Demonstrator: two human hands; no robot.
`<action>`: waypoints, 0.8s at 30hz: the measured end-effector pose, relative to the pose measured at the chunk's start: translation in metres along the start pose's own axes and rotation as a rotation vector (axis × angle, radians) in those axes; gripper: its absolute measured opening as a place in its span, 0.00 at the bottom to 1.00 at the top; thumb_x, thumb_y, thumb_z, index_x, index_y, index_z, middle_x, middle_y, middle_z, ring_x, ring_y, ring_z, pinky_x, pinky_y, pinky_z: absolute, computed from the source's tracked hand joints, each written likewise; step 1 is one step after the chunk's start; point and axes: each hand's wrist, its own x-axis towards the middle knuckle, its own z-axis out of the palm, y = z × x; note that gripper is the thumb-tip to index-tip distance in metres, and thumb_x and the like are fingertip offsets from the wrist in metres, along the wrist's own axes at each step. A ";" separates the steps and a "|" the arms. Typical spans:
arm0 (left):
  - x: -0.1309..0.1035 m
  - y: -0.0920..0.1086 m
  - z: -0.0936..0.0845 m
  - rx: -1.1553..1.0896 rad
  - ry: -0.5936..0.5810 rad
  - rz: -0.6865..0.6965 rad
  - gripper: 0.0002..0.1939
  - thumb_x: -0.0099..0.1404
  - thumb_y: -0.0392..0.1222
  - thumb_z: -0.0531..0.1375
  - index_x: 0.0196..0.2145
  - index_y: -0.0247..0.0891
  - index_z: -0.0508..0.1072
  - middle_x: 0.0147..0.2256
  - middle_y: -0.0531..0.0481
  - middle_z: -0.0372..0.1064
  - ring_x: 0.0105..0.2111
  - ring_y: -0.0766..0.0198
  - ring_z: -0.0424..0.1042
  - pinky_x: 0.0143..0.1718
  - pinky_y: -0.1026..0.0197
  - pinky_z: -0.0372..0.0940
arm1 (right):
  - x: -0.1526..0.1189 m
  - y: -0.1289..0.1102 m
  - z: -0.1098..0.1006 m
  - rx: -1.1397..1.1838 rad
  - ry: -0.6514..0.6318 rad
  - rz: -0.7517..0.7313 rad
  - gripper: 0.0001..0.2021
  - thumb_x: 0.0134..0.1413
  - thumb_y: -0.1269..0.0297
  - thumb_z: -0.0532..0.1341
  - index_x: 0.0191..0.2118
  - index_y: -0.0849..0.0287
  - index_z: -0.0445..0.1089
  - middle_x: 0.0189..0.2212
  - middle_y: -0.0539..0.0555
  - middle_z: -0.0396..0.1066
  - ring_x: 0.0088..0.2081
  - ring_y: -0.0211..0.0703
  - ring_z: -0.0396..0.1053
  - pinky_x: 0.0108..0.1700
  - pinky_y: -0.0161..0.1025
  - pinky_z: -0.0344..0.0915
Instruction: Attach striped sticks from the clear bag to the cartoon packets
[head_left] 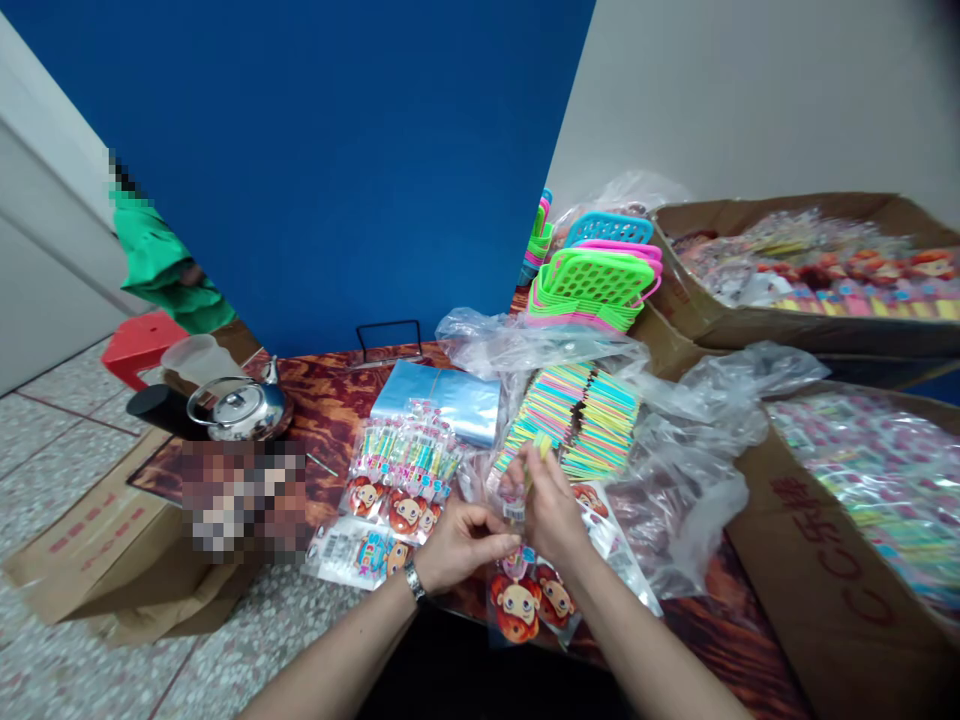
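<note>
My left hand [465, 548], a metal-band watch on its wrist, pinches a small clear plastic packet [514, 512] with a barcode on it. Close beside it, my right hand [556, 510] has its fingers closed around a few yellow-green sticks [543, 442] at the top of the packet; how deep they sit inside is hidden. Just beyond lies a heap of thin coloured sticks [600, 425] on clear plastic. Below my hands are flat packets with a red-haired cartoon face [517, 608]. To the left, filled packets [405, 465] overlap in a pile.
Clear bluish bags [439, 395] lie behind the packets. Plastic baskets [600, 275] are stacked at the back. Cartons [832, 590] of packets stand right. A metal kettle [244, 408], dark cylinder [159, 408] and plastic cup [199, 358] stand left. A blue panel [322, 170] rises behind; a green-clothed person [161, 255] is beyond.
</note>
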 end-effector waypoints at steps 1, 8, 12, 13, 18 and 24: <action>-0.001 -0.001 -0.001 -0.030 0.009 -0.008 0.13 0.48 0.46 0.67 0.20 0.32 0.74 0.19 0.53 0.68 0.20 0.70 0.62 0.25 0.66 0.57 | 0.003 -0.004 -0.003 0.075 0.045 -0.019 0.15 0.53 0.46 0.53 0.32 0.53 0.56 0.22 0.45 0.56 0.22 0.34 0.59 0.25 0.33 0.59; -0.002 -0.006 -0.005 -0.350 0.096 -0.043 0.12 0.46 0.42 0.69 0.22 0.31 0.73 0.20 0.53 0.67 0.21 0.72 0.62 0.26 0.67 0.57 | -0.007 0.001 -0.021 -0.218 -0.159 -0.004 0.14 0.54 0.49 0.53 0.31 0.55 0.59 0.21 0.45 0.56 0.21 0.33 0.55 0.24 0.33 0.55; -0.002 -0.006 -0.002 -0.342 0.048 -0.076 0.13 0.45 0.43 0.69 0.21 0.31 0.72 0.21 0.52 0.68 0.22 0.71 0.62 0.26 0.67 0.58 | -0.018 0.009 -0.017 -0.419 -0.264 -0.019 0.14 0.56 0.50 0.51 0.34 0.55 0.61 0.21 0.45 0.56 0.22 0.35 0.55 0.25 0.34 0.55; -0.003 -0.007 -0.002 -0.328 0.032 -0.081 0.13 0.45 0.44 0.69 0.21 0.31 0.72 0.21 0.52 0.68 0.22 0.71 0.62 0.26 0.67 0.57 | -0.019 0.009 -0.016 -0.441 -0.286 -0.029 0.14 0.56 0.50 0.51 0.33 0.55 0.61 0.20 0.45 0.56 0.23 0.35 0.55 0.25 0.34 0.55; -0.007 -0.010 -0.006 -0.299 0.022 -0.093 0.14 0.46 0.44 0.69 0.22 0.30 0.72 0.20 0.53 0.67 0.22 0.71 0.62 0.26 0.67 0.57 | -0.015 0.006 -0.020 -0.559 -0.275 -0.156 0.13 0.57 0.52 0.50 0.31 0.56 0.61 0.23 0.47 0.60 0.26 0.38 0.58 0.30 0.35 0.57; -0.016 -0.011 0.003 -0.567 0.055 -0.166 0.12 0.43 0.40 0.71 0.22 0.32 0.73 0.21 0.54 0.67 0.21 0.72 0.63 0.27 0.67 0.58 | -0.021 0.005 -0.023 -0.517 -0.240 -0.288 0.10 0.60 0.57 0.47 0.36 0.55 0.60 0.31 0.51 0.65 0.30 0.39 0.63 0.37 0.38 0.60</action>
